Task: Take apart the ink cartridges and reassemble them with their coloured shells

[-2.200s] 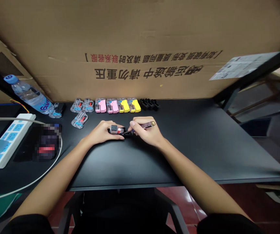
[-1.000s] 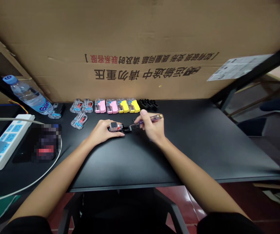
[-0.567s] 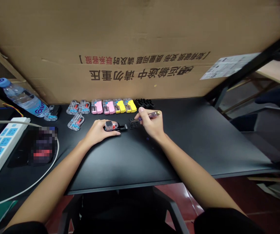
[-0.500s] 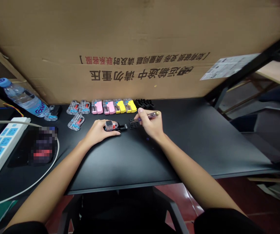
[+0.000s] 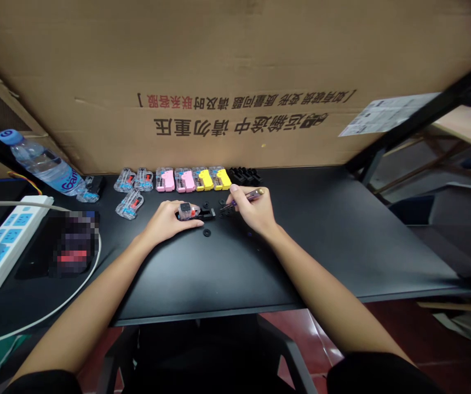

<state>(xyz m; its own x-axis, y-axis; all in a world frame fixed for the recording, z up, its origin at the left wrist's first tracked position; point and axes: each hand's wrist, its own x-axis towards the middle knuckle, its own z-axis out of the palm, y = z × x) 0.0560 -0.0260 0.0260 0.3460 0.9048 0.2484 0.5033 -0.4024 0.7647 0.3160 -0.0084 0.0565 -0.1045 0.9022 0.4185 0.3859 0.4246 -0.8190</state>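
Observation:
My left hand [image 5: 168, 220] lies on the black table, thumb and fingers closed around a small clear plastic assembly [image 5: 186, 211] with a dark top, a red bit and a black piece [image 5: 207, 214] sticking out to its right. In my right hand [image 5: 257, 210] a slim pen-like tool [image 5: 253, 195] with a gold-coloured end is pinched, its tip pointing down left at small black parts [image 5: 225, 210]. The tool's exact kind is unclear. One black ring [image 5: 206, 232] lies apart in front of the assembly, and another [image 5: 206, 204] just behind it.
Along the back stand pink-and-clear pieces [image 5: 185, 180], yellow-and-clear pieces [image 5: 203, 179] and black parts [image 5: 245, 175]. Loose clear pieces [image 5: 130, 204] lie left of them. A water bottle [image 5: 46, 164], power strip [image 5: 11, 241] and white cable [image 5: 98, 257] occupy the left. Cardboard [image 5: 235, 65] walls the back.
Two black rings now lie apart from the cluster, in front of and behind the held assembly. The tool's tip has shifted slightly. My left hand keeps its grip.

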